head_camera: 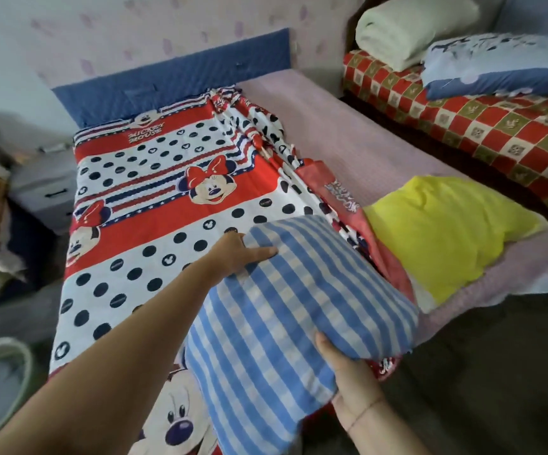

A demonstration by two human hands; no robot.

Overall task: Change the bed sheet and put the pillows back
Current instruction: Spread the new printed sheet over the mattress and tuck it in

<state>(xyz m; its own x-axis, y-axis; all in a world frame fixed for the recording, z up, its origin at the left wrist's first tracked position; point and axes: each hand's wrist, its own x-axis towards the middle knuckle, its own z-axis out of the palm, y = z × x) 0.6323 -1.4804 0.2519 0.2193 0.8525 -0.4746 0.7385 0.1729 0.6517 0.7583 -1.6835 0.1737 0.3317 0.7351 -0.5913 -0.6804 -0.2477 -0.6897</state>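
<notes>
Pillow [292,290], gripped by left hand [237,255] at its far corner and right hand [348,380] underneath, likely needs clearing off the half-spread sheet [154,205].

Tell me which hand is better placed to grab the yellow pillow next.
Right, probably. The right hand grips the striped pillow by its near edge, on the side of the yellow pillow; the left hand holds the far corner and would cross over.
</notes>
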